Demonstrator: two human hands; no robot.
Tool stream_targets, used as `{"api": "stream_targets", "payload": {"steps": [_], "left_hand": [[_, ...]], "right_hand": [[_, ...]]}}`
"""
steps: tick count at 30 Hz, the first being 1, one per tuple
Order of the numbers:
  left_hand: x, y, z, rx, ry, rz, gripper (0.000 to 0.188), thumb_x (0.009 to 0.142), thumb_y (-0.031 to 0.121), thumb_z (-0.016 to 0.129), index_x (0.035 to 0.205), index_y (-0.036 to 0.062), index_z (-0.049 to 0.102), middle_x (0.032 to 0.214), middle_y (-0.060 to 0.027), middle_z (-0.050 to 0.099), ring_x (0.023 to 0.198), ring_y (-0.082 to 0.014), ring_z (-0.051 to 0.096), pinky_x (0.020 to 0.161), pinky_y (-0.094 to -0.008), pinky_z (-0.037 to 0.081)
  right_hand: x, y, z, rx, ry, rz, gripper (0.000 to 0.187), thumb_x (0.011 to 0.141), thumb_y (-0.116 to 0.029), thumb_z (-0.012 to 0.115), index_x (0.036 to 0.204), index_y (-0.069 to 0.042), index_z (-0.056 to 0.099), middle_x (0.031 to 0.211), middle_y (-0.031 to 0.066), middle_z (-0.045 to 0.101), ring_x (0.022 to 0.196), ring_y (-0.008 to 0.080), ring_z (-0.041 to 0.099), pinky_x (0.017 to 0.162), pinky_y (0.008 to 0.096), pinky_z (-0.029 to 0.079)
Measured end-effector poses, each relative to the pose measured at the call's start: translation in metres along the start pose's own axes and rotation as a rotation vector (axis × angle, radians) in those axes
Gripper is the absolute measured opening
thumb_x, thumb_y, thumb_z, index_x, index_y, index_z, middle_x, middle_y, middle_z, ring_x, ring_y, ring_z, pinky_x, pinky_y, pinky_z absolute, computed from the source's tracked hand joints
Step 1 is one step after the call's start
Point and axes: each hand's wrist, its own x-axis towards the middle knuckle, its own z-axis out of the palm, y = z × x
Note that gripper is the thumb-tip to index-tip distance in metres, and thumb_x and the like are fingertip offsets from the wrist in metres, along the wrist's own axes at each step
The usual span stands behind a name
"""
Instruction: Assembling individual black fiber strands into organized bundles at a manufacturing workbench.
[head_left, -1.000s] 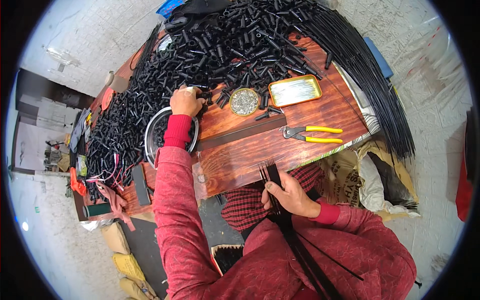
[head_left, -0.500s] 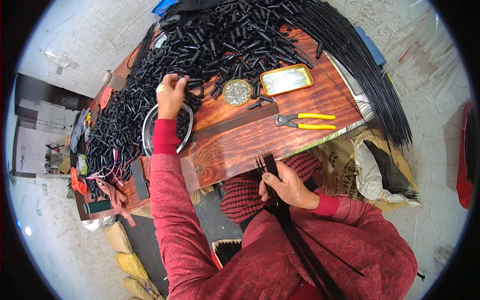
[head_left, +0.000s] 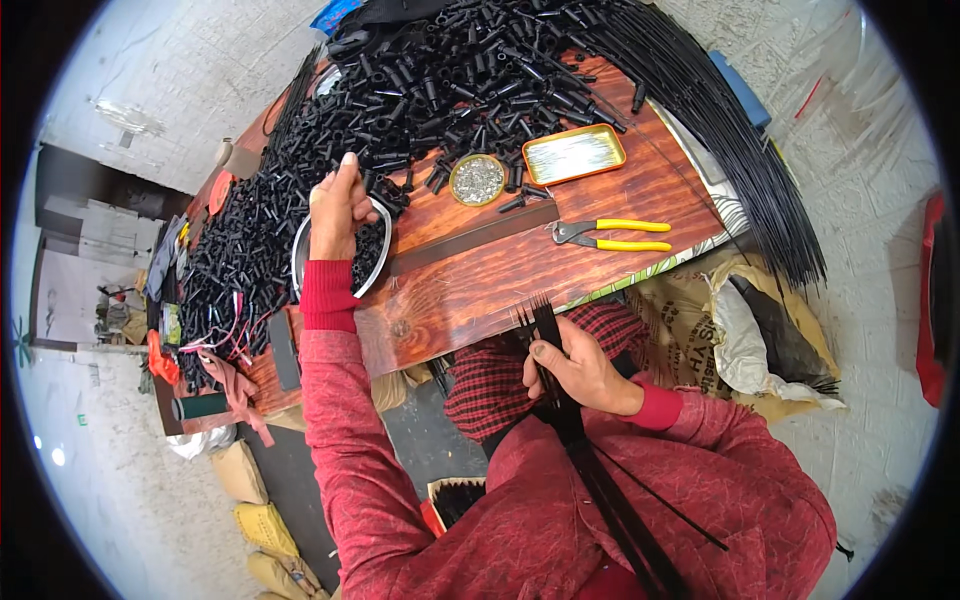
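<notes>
My left hand (head_left: 338, 208) is above a clear-rimmed bowl (head_left: 379, 262) of small black pieces. Its fingers are curled together, and what they hold, if anything, cannot be made out. My right hand (head_left: 590, 374) is closed round a bundle of thin black strips (head_left: 563, 418), just off the table's front edge. The strip tips fan out above the thumb, while the long tails run down across my lap. Beyond the left hand spreads a large heap of black plastic tubes (head_left: 430, 95).
On the wooden table (head_left: 450, 290) lie yellow-handled pliers (head_left: 625, 236), a round tin of small metal bits (head_left: 477, 181) and a rectangular tin of thin pins (head_left: 574, 156). Long black rods (head_left: 740, 150) hang over the right edge. An open sack (head_left: 690, 340) stands below.
My left hand has turned, with its thumb now pointing up over the bowl, and has shifted slightly toward me. My right hand keeps its grip on the strips, almost unmoved.
</notes>
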Motion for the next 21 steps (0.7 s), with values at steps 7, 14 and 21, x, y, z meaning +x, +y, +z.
{"api": "stream_targets", "payload": {"steps": [7,14,21], "left_hand": [[-0.002,-0.031,0.041,0.490,-0.121,0.198,0.025,0.099,0.028,0.057,0.095,0.0036,0.062,0.062,0.0012,0.050,0.056,-0.0103,0.050,0.055,-0.0271,0.046],[0.022,-0.097,0.050,1.142,0.161,0.724,0.028,0.084,0.031,0.071,0.099,0.0075,0.065,0.085,-0.0179,0.069,0.079,-0.0369,0.067,0.069,-0.0427,0.053],[0.029,-0.114,0.065,1.269,0.384,0.625,0.025,0.083,0.032,0.072,0.095,0.0118,0.064,0.083,-0.0193,0.068,0.073,-0.0390,0.067,0.063,-0.0483,0.054]], "right_hand": [[0.003,0.002,-0.003,-0.006,-0.007,-0.003,0.032,0.105,-0.030,0.047,0.112,0.001,0.042,0.080,0.0107,0.062,0.066,0.0178,0.065,0.063,0.0293,0.055],[0.001,0.000,-0.005,0.017,-0.011,-0.020,0.033,0.104,-0.032,0.048,0.110,0.000,0.043,0.080,0.0104,0.062,0.066,0.0174,0.065,0.063,0.0294,0.054],[-0.001,-0.003,-0.007,0.014,-0.009,-0.006,0.031,0.104,-0.031,0.049,0.108,0.000,0.044,0.080,0.0105,0.063,0.067,0.0176,0.065,0.064,0.0299,0.054]]}}
